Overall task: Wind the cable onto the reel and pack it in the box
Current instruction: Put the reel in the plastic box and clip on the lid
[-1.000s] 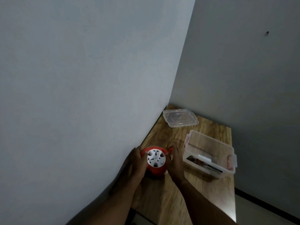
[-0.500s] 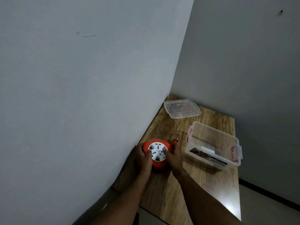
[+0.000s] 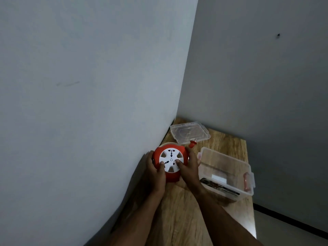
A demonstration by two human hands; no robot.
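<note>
Since a moment ago the reel has come up off the worktop and tipped its white socket face toward the person, and both thumbs have moved from the red rim onto that white face. It now sits raised between the two hands, close to the wall, just beside the open box on its left. No loose cable trails anywhere I can see, and a red knob pokes out at the reel's upper right, in front of the lid lying at the back of the worktop. My guess is the winding is finished or nearly so, and what remains is to carry the reel over and lower it into the box, which already holds some flat item on its floor. The left hand wraps the reel's left edge, thumb pressed on the white face, the other fingers curled behind where I cannot see them. The right hand mirrors it on the right edge, thumb on the face, fingers curved up round the red rim. Both are clamped on the reel, neither one spread loose.
</note>
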